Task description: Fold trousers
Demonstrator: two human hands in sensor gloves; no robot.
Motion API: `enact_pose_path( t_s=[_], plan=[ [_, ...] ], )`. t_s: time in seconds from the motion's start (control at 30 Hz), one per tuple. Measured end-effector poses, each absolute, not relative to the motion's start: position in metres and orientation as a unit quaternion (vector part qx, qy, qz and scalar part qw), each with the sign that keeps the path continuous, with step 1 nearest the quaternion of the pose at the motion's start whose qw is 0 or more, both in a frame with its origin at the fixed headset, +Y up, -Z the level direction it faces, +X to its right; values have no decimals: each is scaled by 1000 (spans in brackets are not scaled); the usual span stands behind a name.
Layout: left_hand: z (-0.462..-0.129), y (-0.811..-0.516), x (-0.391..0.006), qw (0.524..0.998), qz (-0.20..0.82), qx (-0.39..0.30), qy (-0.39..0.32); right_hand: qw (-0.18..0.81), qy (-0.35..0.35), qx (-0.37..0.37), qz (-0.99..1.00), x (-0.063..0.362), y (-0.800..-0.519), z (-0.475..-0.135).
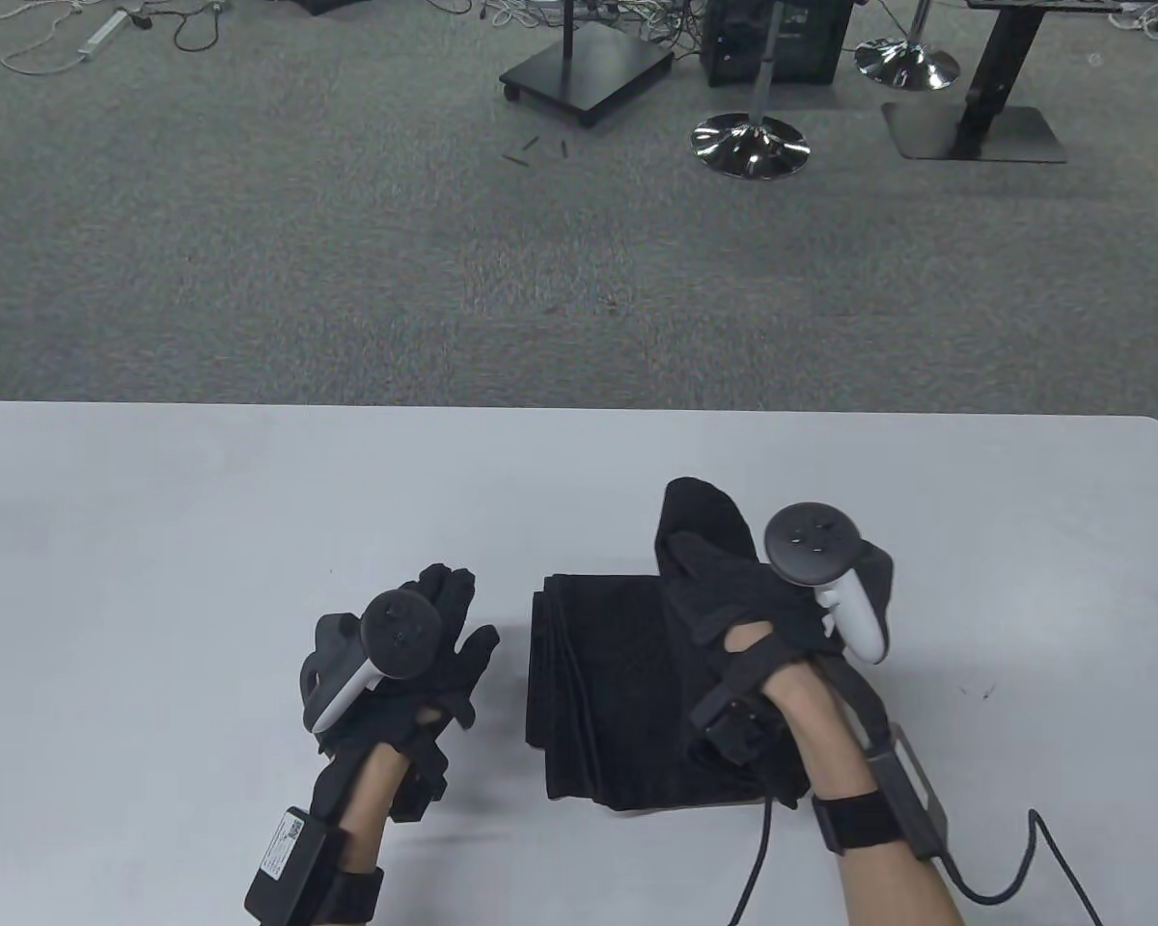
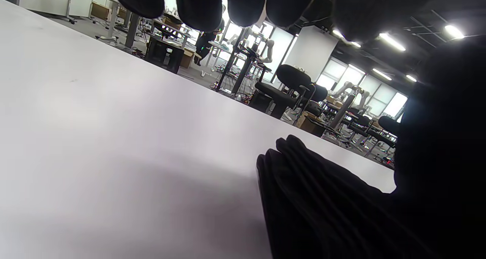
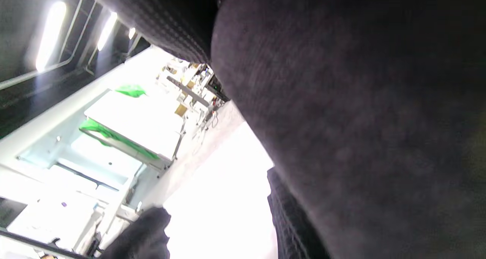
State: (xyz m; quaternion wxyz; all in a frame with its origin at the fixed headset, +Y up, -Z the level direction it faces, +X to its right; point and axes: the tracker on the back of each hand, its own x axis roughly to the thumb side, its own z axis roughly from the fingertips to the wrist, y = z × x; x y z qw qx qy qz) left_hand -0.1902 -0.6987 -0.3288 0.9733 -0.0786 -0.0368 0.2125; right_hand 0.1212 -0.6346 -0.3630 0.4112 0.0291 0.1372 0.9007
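Black trousers (image 1: 618, 690) lie folded into a thick stack near the table's front edge. My right hand (image 1: 743, 598) grips one end of the fabric and lifts it above the stack, a flap (image 1: 700, 516) sticking up past the fingers. The cloth (image 3: 360, 118) fills most of the right wrist view. My left hand (image 1: 444, 627) hovers just left of the stack with fingers spread and holds nothing. In the left wrist view its fingertips (image 2: 197, 4) hang above the table and the stack's layered edge (image 2: 303, 190) shows at the right.
The white table (image 1: 203, 521) spreads to the left and beyond the stack. Past its far edge, grey carpet holds chair bases (image 1: 751, 145), stands and cables. A cable (image 1: 762, 849) runs from my right wrist over the front edge.
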Motion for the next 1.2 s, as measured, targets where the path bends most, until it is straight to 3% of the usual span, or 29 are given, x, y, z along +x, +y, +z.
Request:
enact_pose_path(
  t_s=[0.27,0.37,0.6,0.9,1.2],
  plan=[
    [-326,-697,-194,971,228,-70,-37,374,163,35,912,64,-703,-368],
    [-326,-696,-194,971,228,-67,-37,423,166,11,891,66,-710,-368],
    [-327,-700,-192,971,223,-74,-37,311,177,7,934,78,-712,-361],
    [-328,-703,-191,973,216,-80,-36,139,191,54,970,26,-752,-349],
    [-327,-703,-190,972,217,-79,-37,112,222,46,968,5,-790,-350]
  ],
)
